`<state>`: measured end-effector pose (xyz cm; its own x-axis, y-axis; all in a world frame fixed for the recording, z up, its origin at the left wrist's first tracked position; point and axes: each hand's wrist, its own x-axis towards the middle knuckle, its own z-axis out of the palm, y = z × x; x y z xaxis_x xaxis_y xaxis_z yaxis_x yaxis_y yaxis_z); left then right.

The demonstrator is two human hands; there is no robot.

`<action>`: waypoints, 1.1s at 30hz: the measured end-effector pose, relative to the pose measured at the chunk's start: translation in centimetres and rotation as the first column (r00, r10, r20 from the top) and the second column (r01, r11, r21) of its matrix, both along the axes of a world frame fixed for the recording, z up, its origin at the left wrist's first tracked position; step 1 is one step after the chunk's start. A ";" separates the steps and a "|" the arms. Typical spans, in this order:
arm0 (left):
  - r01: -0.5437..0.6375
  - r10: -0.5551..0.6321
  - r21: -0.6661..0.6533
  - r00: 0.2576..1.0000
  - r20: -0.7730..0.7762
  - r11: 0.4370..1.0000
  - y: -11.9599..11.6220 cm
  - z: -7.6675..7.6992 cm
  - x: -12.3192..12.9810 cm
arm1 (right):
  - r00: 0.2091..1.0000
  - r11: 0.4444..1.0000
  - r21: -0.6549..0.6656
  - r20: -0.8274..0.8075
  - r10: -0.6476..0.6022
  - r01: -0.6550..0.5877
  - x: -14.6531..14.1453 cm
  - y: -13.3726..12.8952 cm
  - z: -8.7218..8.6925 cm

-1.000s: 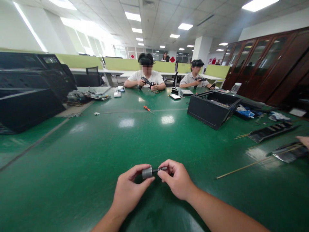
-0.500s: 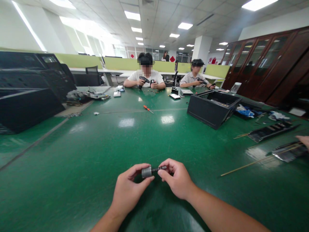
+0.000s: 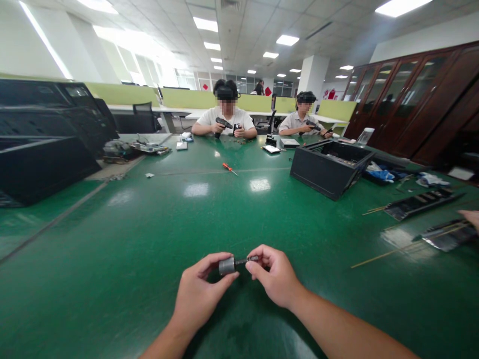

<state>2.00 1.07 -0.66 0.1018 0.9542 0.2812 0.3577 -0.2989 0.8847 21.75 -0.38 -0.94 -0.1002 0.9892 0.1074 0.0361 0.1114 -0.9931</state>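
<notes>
Low in the middle of the head view, a small grey metal cylinder with a thin dark shaft [image 3: 226, 266] is held level just above the green table. My left hand [image 3: 200, 286] pinches the wide cylinder between thumb and fingers from the left. From the other side, my right hand [image 3: 275, 276] grips the ribbed end of the shaft with thumb and fingertips. Both hands are closed on the same piece, with a short stretch of shaft showing between them. Some of my right fingers are hidden behind the hand.
An orange screwdriver [image 3: 229, 168] lies mid-table. At right are a black computer case [image 3: 329, 167], dark trays with thin sticks [image 3: 422, 203] and another person's hand [image 3: 470, 217]. More cases [image 3: 41, 144] stand left. Two people opposite hold power drills [image 3: 223, 122].
My hands and the cylinder have barely moved. At the right, a thin stick by the other person's hand has shifted slightly to the right.
</notes>
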 end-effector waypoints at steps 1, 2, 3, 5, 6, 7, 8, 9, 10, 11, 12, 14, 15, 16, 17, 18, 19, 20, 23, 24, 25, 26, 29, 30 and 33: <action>0.001 -0.001 -0.001 1.000 0.000 1.000 0.0 0.0 0.0 | 1.000 1.000 0.002 -0.002 -0.001 0.001 0.0 0.0 0.0; 0.002 -0.002 -0.002 1.000 -0.002 1.000 0.0 0.0 0.0 | 1.000 1.000 0.004 -0.004 -0.003 0.003 0.0 0.0 -0.1; 0.003 -0.003 -0.002 1.000 -0.003 1.000 0.0 -0.1 0.0 | 1.000 1.000 0.005 -0.006 -0.006 0.006 0.0 0.0 -0.1; 0.003 -0.003 -0.003 1.000 -0.007 1.000 0.0 -0.1 -0.1 | 1.000 1.000 0.004 -0.006 -0.013 0.013 0.1 0.1 -0.1; 0.003 -0.003 -0.005 1.000 -0.009 1.000 0.0 -0.1 -0.1 | 1.000 1.000 0.004 -0.005 -0.015 0.015 0.1 0.1 -0.2; 0.001 -0.001 -0.006 1.000 -0.011 1.000 0.0 -0.2 -0.1 | 1.000 1.000 0.004 -0.004 -0.016 0.016 0.1 0.1 -0.2; 0.001 -0.001 -0.008 1.000 -0.012 1.000 0.0 -0.2 -0.1 | 1.000 1.000 0.004 -0.004 -0.017 0.017 0.1 0.1 -0.2; 0.001 -0.001 -0.011 1.000 -0.012 1.000 0.0 -0.2 -0.1 | 1.000 1.000 0.004 -0.005 -0.016 0.016 0.1 0.1 -0.2; 0.000 -0.001 -0.013 1.000 -0.011 1.000 0.0 -0.2 -0.1 | 1.000 1.000 0.004 -0.007 -0.016 0.016 0.1 0.1 -0.2; 0.000 0.000 -0.015 1.000 -0.011 1.000 0.0 -0.1 -0.1 | 1.000 1.000 0.004 -0.008 -0.015 0.015 0.1 0.1 -0.2; 0.001 -0.001 -0.018 1.000 -0.011 1.000 0.0 -0.1 -0.1 | 1.000 1.000 0.003 -0.010 -0.016 0.016 0.1 0.1 -0.2; -0.001 0.001 -0.025 1.000 -0.012 1.000 0.0 -0.1 -0.1 | 1.000 1.000 0.004 -0.011 -0.018 0.018 0.1 0.1 -0.3; -0.003 0.003 -0.029 1.000 -0.011 1.000 0.0 -0.1 -0.1 | 1.000 1.000 0.006 -0.012 -0.018 0.019 0.1 0.2 -0.3; -0.006 0.005 -0.033 1.000 -0.009 0.999 0.0 -0.1 0.0 | 1.000 1.000 0.009 -0.013 -0.020 0.020 0.0 0.2 -0.4; -0.008 0.007 -0.034 1.000 -0.007 0.999 0.0 -0.1 0.0 | 1.000 1.000 0.012 -0.015 -0.022 0.022 0.0 0.2 -0.4; -0.010 0.010 -0.033 1.000 -0.003 0.999 0.0 -0.1 0.0 | 1.000 1.000 0.013 -0.017 -0.023 0.024 0.0 0.2 -0.5; -0.011 0.011 -0.032 1.000 -0.001 0.999 0.0 -0.1 0.0 | 1.000 1.000 0.014 -0.019 -0.024 0.024 0.0 0.2 -0.5; -0.010 0.010 -0.030 1.000 0.001 1.000 0.0 -0.1 0.0 | 0.999 1.000 0.015 -0.020 -0.024 0.025 0.0 0.2 -0.5; -0.004 0.005 -0.025 1.000 0.009 1.000 0.1 -0.2 0.0 | 0.999 0.999 0.020 -0.021 -0.026 0.026 0.1 0.2 -0.5; -0.003 0.003 -0.024 1.000 0.011 1.000 0.1 -0.2 0.0 | 0.999 0.999 0.022 -0.021 -0.027 0.027 0.1 0.2 -0.5; -0.002 0.003 -0.023 1.000 0.012 1.000 0.2 -0.3 -0.1 | 0.999 0.999 0.024 -0.020 -0.028 0.029 0.1 0.2 -0.5; -0.003 0.003 -0.022 1.000 0.011 1.000 0.2 -0.3 -0.1 | 0.999 0.999 0.024 -0.021 -0.029 0.030 0.1 0.2 -0.4; -0.007 0.007 -0.022 1.000 0.009 1.000 0.1 -0.3 -0.2 | 0.999 0.999 0.024 -0.024 -0.033 0.034 0.2 0.2 -0.4; -0.008 0.008 -0.022 1.000 0.009 1.000 0.1 -0.3 -0.2 | 0.999 0.999 0.023 -0.025 -0.036 0.036 0.2 0.2 -0.4; -0.010 0.011 -0.031 1.000 0.013 0.999 0.1 -0.3 -0.2 | 0.999 0.999 0.023 -0.029 -0.040 0.041 0.1 0.2 -0.4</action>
<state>1.84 1.18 -0.91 0.0883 0.9636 0.2525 0.3493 -0.2674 0.8981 21.88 -0.16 -1.31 -0.0564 0.9896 0.1327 0.0123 0.1336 -0.9910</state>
